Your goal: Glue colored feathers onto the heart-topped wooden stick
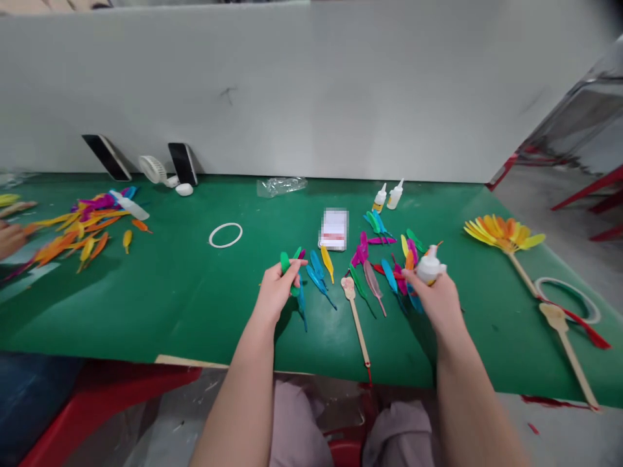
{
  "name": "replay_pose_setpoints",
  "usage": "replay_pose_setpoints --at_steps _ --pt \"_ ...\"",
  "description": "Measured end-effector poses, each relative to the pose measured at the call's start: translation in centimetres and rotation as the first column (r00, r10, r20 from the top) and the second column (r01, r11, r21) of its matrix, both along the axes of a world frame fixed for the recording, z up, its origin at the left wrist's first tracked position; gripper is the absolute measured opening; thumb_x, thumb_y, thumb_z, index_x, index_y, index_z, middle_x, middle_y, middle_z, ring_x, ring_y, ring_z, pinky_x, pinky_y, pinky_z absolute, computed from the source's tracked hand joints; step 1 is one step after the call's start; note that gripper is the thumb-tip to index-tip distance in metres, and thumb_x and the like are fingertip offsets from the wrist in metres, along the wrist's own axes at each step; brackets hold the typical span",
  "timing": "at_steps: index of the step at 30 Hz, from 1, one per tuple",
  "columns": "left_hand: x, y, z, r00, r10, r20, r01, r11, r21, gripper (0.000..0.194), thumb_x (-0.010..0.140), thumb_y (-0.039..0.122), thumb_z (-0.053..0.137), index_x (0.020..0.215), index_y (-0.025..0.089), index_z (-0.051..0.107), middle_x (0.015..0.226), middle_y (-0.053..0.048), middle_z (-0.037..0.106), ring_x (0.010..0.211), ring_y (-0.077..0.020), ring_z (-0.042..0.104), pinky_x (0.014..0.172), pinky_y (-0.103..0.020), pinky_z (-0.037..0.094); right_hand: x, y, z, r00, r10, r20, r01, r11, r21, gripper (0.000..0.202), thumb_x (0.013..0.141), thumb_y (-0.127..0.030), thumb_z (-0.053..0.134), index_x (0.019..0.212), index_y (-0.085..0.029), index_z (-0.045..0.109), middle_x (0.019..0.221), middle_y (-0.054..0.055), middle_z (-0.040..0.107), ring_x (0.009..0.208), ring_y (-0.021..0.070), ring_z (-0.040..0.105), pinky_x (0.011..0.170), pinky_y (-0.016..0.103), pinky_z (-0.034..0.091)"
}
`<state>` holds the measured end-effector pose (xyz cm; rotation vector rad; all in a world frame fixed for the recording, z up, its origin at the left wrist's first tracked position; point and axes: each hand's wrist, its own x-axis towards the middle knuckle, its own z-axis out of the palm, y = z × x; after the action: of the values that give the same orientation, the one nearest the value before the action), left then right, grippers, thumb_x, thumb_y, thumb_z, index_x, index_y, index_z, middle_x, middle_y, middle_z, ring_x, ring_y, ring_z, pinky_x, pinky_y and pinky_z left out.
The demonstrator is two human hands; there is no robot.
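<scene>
On the green tabletop [195, 292], before a pale partition [272, 91], the left hand [277, 288] grasps feathers [286, 264]; the right hand [437, 292] grips a white glue bottle [429, 266] above scattered feathers; red stools [596, 188] stand on the grey floor [540, 194] at right

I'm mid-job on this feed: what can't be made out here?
All in the head view:
- Screen of the phone beyond the hands: pixelated.
- Lower part of the held bottle: behind the right hand.
- Number of feathers in the left hand: fingers cover them.
- Co-worker's hand: cut by the left edge.
- Print on the standing bottles: too small.
</scene>
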<state>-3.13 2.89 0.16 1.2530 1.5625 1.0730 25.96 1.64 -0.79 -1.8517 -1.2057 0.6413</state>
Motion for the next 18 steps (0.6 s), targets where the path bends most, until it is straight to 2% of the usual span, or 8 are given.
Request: replay_pose_setpoints --at_steps 2,4,6,9,11,14,16,18 --pt "1.2 0.0 0.2 0.988 -0.007 0.152 0.014 0.999 -0.042 0.043 0.076 0.055 0.049 0.088 0.016 0.064 0.062 0.001 0.052 0.044 -0.0066 0.039 0.04 -0.018 0.027 2.6 0.1 0.3 0.983 -0.179 -0.031 0.181 0.981 0.065 0.047 0.064 -0.056 0.059 0.086 -0.014 0.062 0.065 0.003 0.059 0.058 0.0174 0.054 0.053 0.028 0.039" --pt "2.5 0.0 0.3 0.976 -0.019 0.217 0.033 0.998 -0.059 0.045 0.074 0.056 0.051 0.071 0.013 0.062 0.075 -0.003 0.06 0.043 -0.0047 0.039 0.039 -0.018 0.028 5.2 0.3 0.5 0.944 -0.322 0.065 0.315 0.944 0.1 0.05 0.066 -0.058 0.056 0.088 -0.014 0.065 0.069 0.005 0.06 0.063 0.0196 0.055 0.058 0.03 0.04" --pt "3.5 0.0 0.4 0.971 -0.051 0.234 0.069 0.995 -0.067 0.045 0.075 0.055 0.051 0.063 0.012 0.059 0.087 -0.006 0.063 0.043 -0.0038 0.041 0.04 -0.018 0.031 7.6 0.6 0.3 0.91 -0.352 0.218 0.347 0.936 0.062 0.054 0.068 -0.061 0.051 0.092 -0.015 0.067 0.075 0.008 0.061 0.071 0.0232 0.056 0.063 0.034 0.039" --pt "4.2 0.0 0.3 0.965 -0.114 0.237 0.139 0.986 -0.093 0.042 0.078 0.053 0.049 0.068 0.014 0.061 0.089 -0.005 0.063 0.045 -0.0042 0.044 0.041 -0.018 0.034 9.5 1.1 0.1 0.923 -0.273 0.269 0.292 0.956 -0.029 0.053 0.065 -0.062 0.054 0.091 -0.018 0.068 0.074 0.007 0.062 0.073 0.0248 0.056 0.065 0.036 0.039" --pt "4.2 0.0 0.1 0.961 -0.127 0.244 0.157 0.981 -0.11 0.04 0.079 0.051 0.049 0.071 0.014 0.062 0.085 -0.004 0.064 0.045 -0.0048 0.045 0.041 -0.018 0.035 9.2 1.7 0.3 0.939 -0.223 0.263 0.236 0.971 -0.02 0.049 0.064 -0.06 0.056 0.086 -0.018 0.068 0.077 0.006 0.063 0.073 0.0231 0.057 0.065 0.033 0.04" --pt "4.0 0.2 -0.2 0.961 -0.112 0.251 0.144 0.983 -0.112 0.04 0.079 0.051 0.049 0.071 0.014 0.063 0.086 -0.005 0.065 0.045 -0.0045 0.045 0.042 -0.018 0.036 6.7 3.9 1.4 0.92 -0.042 0.39 0.042 0.999 0.008 0.041 0.069 -0.052 0.054 0.085 -0.016 0.063 0.085 0.007 0.063 0.076 0.0208 0.057 0.065 0.03 0.04" --pt "3.9 0.3 -0.3 0.955 -0.136 0.263 0.17 0.979 -0.113 0.04 0.08 0.051 0.049 0.074 0.014 0.064 0.089 -0.006 0.065 0.046 -0.0046 0.047 0.043 -0.019 0.037 4.3 6.6 2.1 0.904 0.096 0.416 -0.092 0.995 -0.03 0.028 0.071 -0.042 0.055 0.087 -0.019 0.062 0.082 0.003 0.064 0.074 0.0177 0.058 0.063 0.027 0.04" --pt "4.0 0.3 -0.3 0.939 -0.185 0.292 0.226 0.967 -0.115 0.04 0.081 0.05 0.049 0.083 0.014 0.066 0.09 -0.007 0.065 0.047 -0.0055 0.049 0.044 -0.019 0.038 1.8 9.7 2.4 0.878 0.178 0.444 -0.161 0.984 -0.076 0.019 0.068 -0.034 0.06 0.079 -0.019 0.061 0.077 0.003 0.064 0.073 0.0181 0.059 0.062 0.026 0.039"
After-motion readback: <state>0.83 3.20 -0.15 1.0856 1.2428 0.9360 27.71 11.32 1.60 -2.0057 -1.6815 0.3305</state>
